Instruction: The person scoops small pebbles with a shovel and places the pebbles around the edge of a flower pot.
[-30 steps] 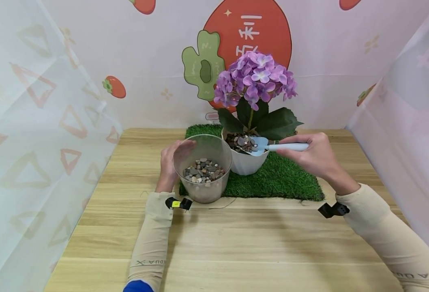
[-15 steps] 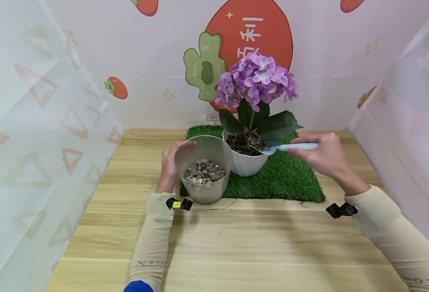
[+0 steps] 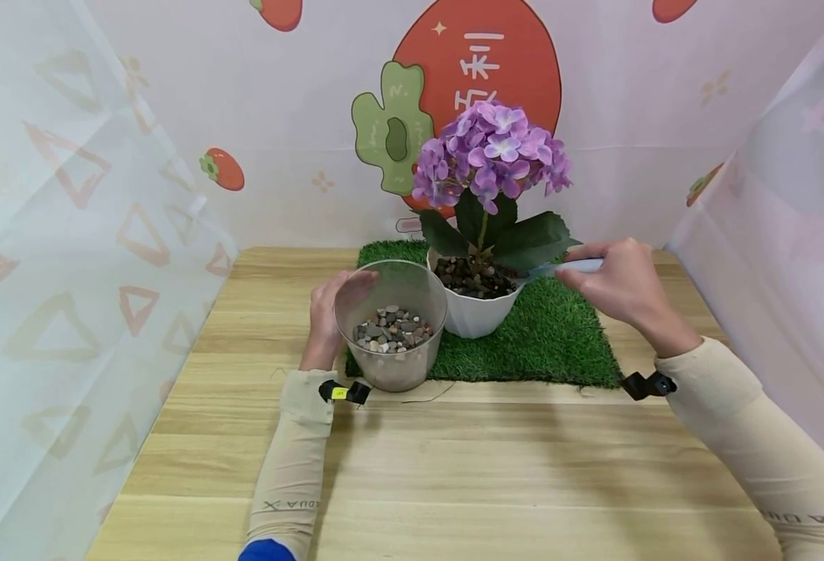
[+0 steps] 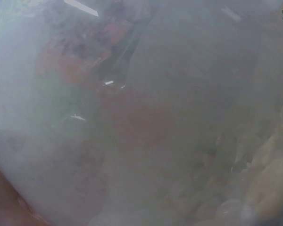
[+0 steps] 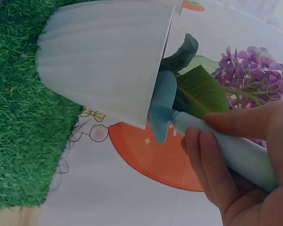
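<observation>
My right hand (image 3: 625,284) grips the handle of a light-blue trowel (image 5: 240,157). The trowel blade (image 5: 164,96) is tilted at the rim of a white flowerpot (image 3: 478,318), partly hidden behind it in the right wrist view. Inside the pot, pebbles and dark soil (image 3: 475,276) surround the stem of a purple hydrangea (image 3: 492,160). To the pot's left, my left hand (image 3: 322,319) holds a clear plastic bucket (image 3: 398,374) by its left side, fingers showing through the wall. Grey and brown pebbles (image 3: 392,331) cover the bucket's bottom. Blurred plastic fills the left wrist view.
A green artificial grass mat (image 3: 552,351) lies under the flowerpot and part of the bucket. Both stand near the back of a wooden table (image 3: 454,467). Printed cloth (image 3: 286,179) hangs behind and at both sides, close to the hydrangea.
The trowel went from level with a load of pebbles to tilted, and its pebbles slid into the flowerpot. My right hand has shifted right, then slightly up. The left hand stays on the bucket.
</observation>
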A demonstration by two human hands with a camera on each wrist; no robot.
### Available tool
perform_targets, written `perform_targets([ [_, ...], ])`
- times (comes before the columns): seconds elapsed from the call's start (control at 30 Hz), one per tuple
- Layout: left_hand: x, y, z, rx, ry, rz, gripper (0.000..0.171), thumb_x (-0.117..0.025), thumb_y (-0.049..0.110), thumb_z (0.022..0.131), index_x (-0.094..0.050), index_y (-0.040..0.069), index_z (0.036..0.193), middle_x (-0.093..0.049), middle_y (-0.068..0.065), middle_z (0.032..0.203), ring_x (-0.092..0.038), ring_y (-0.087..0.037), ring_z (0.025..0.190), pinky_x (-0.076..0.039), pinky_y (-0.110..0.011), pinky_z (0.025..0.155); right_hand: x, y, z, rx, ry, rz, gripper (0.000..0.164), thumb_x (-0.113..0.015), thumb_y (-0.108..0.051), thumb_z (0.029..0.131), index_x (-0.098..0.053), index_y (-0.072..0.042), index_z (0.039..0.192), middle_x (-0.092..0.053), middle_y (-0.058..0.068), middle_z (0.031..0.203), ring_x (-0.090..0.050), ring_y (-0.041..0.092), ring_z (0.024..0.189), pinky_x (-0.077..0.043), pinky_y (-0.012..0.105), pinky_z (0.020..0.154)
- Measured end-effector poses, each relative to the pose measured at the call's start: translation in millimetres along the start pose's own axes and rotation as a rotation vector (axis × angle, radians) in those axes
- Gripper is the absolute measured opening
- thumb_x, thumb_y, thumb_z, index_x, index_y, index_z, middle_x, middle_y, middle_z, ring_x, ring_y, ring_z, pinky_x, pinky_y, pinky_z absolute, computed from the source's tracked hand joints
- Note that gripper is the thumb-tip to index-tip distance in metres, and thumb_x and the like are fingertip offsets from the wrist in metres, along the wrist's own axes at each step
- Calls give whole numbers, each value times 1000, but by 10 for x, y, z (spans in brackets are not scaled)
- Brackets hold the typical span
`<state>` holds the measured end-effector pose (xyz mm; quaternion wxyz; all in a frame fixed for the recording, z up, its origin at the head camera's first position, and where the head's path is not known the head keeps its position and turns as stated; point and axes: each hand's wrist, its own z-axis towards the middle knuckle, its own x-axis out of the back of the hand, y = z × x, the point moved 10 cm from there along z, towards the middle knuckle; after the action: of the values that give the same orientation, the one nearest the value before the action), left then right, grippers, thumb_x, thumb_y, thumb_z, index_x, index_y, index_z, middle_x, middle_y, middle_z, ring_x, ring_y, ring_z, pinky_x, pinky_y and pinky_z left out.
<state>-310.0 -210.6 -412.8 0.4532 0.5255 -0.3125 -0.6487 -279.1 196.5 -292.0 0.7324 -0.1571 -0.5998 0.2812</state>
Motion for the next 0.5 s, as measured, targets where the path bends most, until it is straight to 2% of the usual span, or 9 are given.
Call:
perform_targets([
  [0.03, 1, 3, 0, 1, 0, -1, 45, -46, 18, 113, -58, -23, 125, -81, -16, 114, -78, -25, 110, -59, -37, 110, -4, -14, 17, 3, -1, -7, 34, -79, -25, 91, -80, 0, 114, -56, 0, 44, -32, 7, 36, -31, 24, 36],
  [0.1, 3, 6, 0, 3, 2, -1, 45, -48, 19, 113, -58, -23, 125, -80, -16, 114, -78, -25, 110, -59, -38, 110, -8, -43, 52, 15, 7, -18, 32, -79, -25, 91, -81, 1, 111, -61, 0, 46, -32, 6, 36, -30, 24, 36],
  [0.27, -12, 6, -3, -3, 0, 5, 46, -47, 18, 113, -57, -25, 125, -80, -18, 114, -78, -26, 109, -59, -40, 111, -15, -97, 125, 67, 38, -47, 27, -79, -20, 91, -82, 2, 106, -74, 15, 62, -30, 5, 34, -25, 21, 33],
  [0.33, -18, 9, -6, -6, -5, 7, 47, -47, 18, 113, -55, -26, 126, -80, -19, 114, -78, -26, 110, -59, -40, 111, -10, -134, 144, 102, 54, -57, 25, -78, -17, 90, -82, 3, 104, -77, 19, 71, -36, 5, 33, -28, 21, 32],
  [0.5, -15, 7, -6, -2, -10, 4, 47, -47, 19, 113, -55, -26, 126, -79, -19, 116, -78, -27, 110, -58, -41, 112, 10, -248, 171, 187, 89, -94, 19, -76, -11, 89, -83, 3, 98, -80, 23, 85, -61, 12, 42, -47, 19, 36],
])
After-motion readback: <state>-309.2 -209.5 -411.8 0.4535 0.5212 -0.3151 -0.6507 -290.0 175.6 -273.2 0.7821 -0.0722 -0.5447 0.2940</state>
